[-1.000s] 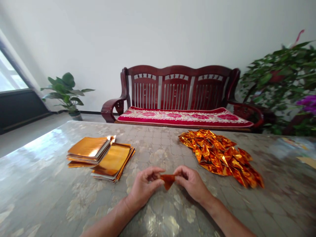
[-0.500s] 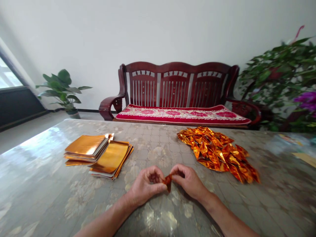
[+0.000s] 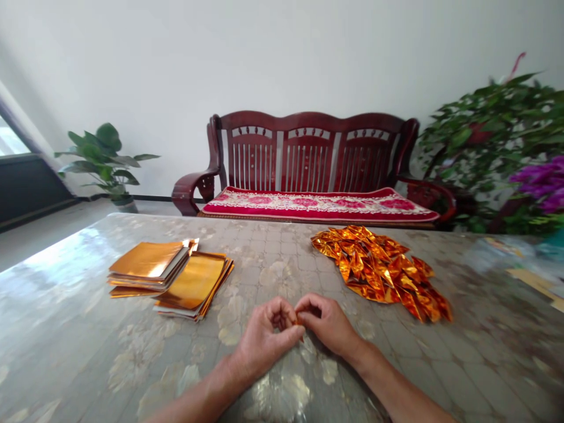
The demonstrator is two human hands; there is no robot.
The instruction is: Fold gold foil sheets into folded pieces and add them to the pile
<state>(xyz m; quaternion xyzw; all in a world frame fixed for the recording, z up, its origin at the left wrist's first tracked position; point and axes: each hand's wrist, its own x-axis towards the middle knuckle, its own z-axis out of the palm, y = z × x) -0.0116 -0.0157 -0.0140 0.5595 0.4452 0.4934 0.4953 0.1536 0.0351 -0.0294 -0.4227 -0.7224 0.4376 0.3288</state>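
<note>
Low over the near middle of the table, my left hand (image 3: 268, 329) and my right hand (image 3: 326, 322) meet, fingertips almost touching. Both pinch a small folded piece of orange foil paper (image 3: 300, 321); most of it is hidden behind my fingers. To the left lie two overlapping stacks of square gold foil sheets (image 3: 147, 259), one partly on the other. On the right spreads a heap of folded orange foil pieces (image 3: 374, 264), shiny and pointed.
A patterned, glossy cover lies over the table (image 3: 259, 247). Clear plastic wrapping (image 3: 497, 252) and a tan card (image 3: 535, 285) are at the right edge. Behind stand a dark red wooden bench (image 3: 308, 158), a potted plant (image 3: 106, 161) and leafy greenery (image 3: 484, 129).
My hands have drawn closer together, and less of the foil piece shows between them. The whole view has shifted slightly, so the background sits further left.
</note>
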